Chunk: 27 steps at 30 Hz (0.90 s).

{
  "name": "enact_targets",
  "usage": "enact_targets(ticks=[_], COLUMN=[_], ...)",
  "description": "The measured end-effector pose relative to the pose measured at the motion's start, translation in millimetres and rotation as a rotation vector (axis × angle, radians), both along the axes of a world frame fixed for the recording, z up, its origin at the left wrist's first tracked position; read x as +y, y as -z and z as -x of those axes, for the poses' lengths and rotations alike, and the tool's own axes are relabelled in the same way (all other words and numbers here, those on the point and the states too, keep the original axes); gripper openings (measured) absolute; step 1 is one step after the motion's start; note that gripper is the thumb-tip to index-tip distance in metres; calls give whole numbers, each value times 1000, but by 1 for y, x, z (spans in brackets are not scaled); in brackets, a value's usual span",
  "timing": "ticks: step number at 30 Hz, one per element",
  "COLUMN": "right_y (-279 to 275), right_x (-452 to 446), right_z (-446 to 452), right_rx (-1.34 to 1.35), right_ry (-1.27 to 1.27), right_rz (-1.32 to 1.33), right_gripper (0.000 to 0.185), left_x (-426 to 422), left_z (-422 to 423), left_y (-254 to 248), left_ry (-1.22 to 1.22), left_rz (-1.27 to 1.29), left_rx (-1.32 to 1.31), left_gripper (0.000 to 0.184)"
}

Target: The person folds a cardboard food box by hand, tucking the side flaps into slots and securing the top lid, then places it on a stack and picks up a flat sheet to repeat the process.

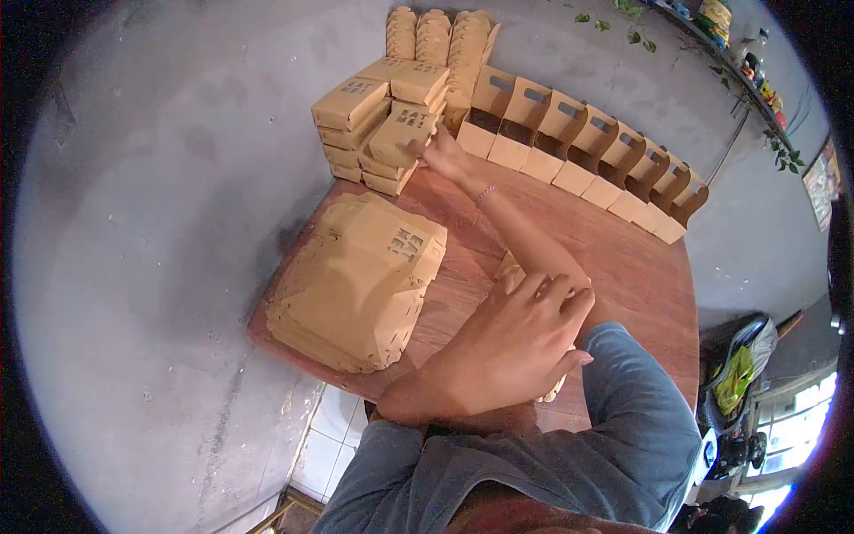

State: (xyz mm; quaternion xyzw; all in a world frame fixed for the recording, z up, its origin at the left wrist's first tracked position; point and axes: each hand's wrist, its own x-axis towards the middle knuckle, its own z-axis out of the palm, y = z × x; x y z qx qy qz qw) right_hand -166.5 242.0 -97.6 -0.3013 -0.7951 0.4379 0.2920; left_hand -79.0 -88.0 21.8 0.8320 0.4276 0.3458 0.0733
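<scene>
Stacking step, apparently: right hand's [445, 157] fingers clamped on box [398, 135] atop front stack [384, 183]. Left hand [534, 327] over cardboard [508, 266], cannot tell grip. Next move likely calls for squaring box before release.

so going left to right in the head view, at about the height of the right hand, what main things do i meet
Stack of closed boxes → right hand → row of open boxes → hanging leaves → poster.
</scene>
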Motion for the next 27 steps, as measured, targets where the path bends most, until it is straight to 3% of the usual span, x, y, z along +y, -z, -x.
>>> enact_targets(ticks=[1,2,4,12,14,17,27], right_y=[8,14,-14,-7,1,3,-12], right_x=[-2,-2,-39,-42,-40,-35,-46], right_z=[1,-1,-13,8,11,15,1], right_rx=[-63,-64,-307,-362,-335,-277,-297], right_ry=[57,59,77,114,229,205,210], right_rz=[-191,-181,-522,-487,-708,-784,-763], right_gripper=[79,79,81,63,53,49,63], left_x=[0,0,1,3,5,5,8], left_z=[-1,-2,-4,-11,-13,-14,-14], left_y=[1,1,2,3,4,-1,1], left_ry=[8,11,-20,-18,-13,-28,-60], left_rz=[-12,-2,-36,-8,-15,25,11], left_rx=[-7,-8,21,67,68,90,125], left_gripper=[59,59,58,61,61,61,60])
